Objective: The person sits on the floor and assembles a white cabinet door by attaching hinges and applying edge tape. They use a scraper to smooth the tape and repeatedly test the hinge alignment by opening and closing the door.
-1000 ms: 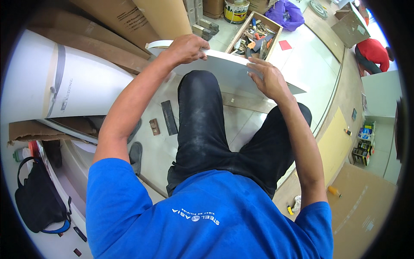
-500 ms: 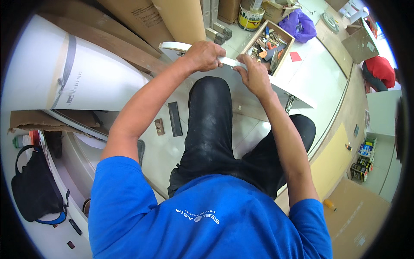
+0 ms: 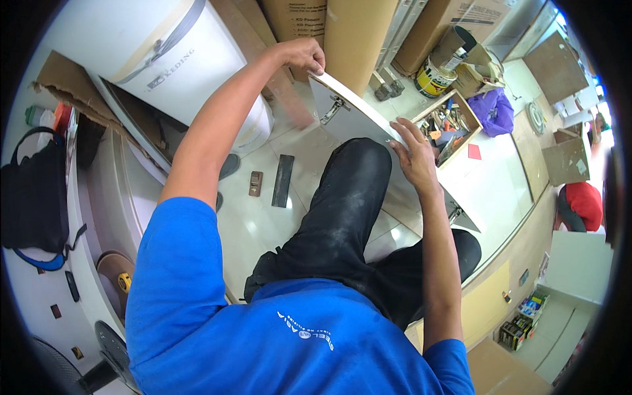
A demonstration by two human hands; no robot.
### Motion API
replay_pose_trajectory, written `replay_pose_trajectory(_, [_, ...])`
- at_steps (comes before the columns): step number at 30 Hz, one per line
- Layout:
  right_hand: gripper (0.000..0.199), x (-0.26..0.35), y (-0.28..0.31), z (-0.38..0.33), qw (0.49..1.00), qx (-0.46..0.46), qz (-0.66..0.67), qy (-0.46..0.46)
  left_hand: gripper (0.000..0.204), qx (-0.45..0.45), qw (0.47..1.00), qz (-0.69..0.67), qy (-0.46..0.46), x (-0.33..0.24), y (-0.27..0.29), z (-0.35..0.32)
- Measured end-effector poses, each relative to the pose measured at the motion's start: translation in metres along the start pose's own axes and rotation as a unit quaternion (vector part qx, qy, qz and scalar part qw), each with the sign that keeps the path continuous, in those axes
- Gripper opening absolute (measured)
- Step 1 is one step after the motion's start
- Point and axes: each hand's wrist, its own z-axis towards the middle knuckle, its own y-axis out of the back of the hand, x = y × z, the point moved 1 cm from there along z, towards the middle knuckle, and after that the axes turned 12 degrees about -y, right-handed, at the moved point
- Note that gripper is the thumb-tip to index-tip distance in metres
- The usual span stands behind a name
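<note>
On a cluttered workshop's pale tiled floor (image 3: 263,224), your left hand (image 3: 304,54) gripped the far top corner of the hinged white rectangular cabinet panel (image 3: 352,122), its long axis slanting down-right across your black-trousered knee (image 3: 359,164), your right hand (image 3: 415,155) pressed open-fingered mid-edge.

The person wears a bright blue short-sleeved shirt (image 3: 263,329) with a small white printed marking across the chest. Both sleeves end above the elbows, leaving the forearms bare down to the left hand (image 3: 304,54) and right hand (image 3: 413,155). Below the shirt are black trousers (image 3: 342,217), dusted with pale smudges around the knee and thigh.
</note>
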Motion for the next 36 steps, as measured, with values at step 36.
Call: replay_pose_trajectory(36, [0.022, 0.013, -0.040, 0.060, 0.997, 0.062, 0.022, -0.042, 0.030, -0.385, 0.797, -0.465, 0.019, 0.057, -0.108, -0.047])
